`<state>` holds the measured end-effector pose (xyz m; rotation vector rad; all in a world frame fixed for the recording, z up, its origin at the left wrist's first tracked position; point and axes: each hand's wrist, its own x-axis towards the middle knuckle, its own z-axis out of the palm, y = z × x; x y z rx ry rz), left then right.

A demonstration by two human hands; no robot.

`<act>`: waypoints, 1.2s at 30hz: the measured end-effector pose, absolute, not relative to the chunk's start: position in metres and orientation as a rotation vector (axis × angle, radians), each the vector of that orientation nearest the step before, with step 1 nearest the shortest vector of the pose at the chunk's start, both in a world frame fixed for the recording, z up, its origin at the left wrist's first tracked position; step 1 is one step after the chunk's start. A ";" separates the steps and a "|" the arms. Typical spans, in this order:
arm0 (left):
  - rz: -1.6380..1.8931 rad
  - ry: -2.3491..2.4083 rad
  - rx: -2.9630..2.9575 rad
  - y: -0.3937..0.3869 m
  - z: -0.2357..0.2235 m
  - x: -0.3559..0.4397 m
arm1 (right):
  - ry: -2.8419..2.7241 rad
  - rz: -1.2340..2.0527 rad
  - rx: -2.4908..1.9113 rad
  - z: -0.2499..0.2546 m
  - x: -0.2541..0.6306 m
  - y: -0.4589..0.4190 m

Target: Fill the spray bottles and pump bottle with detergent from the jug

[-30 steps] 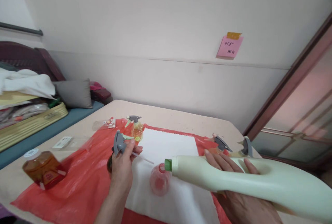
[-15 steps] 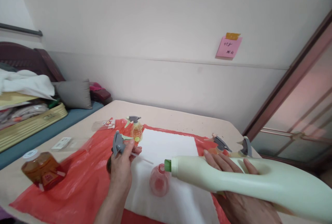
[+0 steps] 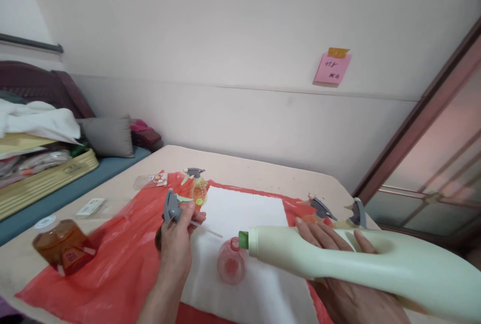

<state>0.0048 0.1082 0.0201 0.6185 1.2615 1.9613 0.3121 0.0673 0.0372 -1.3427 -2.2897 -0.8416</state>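
My left hand (image 3: pixel 176 244) is closed around a grey spray trigger head (image 3: pixel 172 208), whose thin white dip tube (image 3: pixel 208 230) sticks out to the right. My right hand (image 3: pixel 349 284) grips a large pale green jug (image 3: pixel 338 259), tilted nearly on its side. The green spout (image 3: pixel 243 240) of the jug lies right at the open mouth of a small pinkish clear bottle (image 3: pixel 231 264). This bottle stands upright on a white cloth or paper sheet (image 3: pixel 248 204); whether liquid is flowing I cannot tell.
A red plastic sheet (image 3: pixel 108 259) lies under the white one on the table. An amber liquid bottle (image 3: pixel 63 246) stands at left, a yellow spray bottle (image 3: pixel 198 189) behind my left hand. More spray bottles (image 3: pixel 319 209) stand behind the jug. A pink note (image 3: pixel 332 67) is taped to the wall.
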 end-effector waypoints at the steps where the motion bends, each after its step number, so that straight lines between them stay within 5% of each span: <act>1: 1.957 1.261 0.623 0.108 0.020 0.005 | -2.284 -0.840 -1.347 0.037 0.312 0.067; 36: 1.963 1.276 0.627 0.107 0.022 0.005 | -2.333 -0.929 -1.351 0.046 0.311 0.063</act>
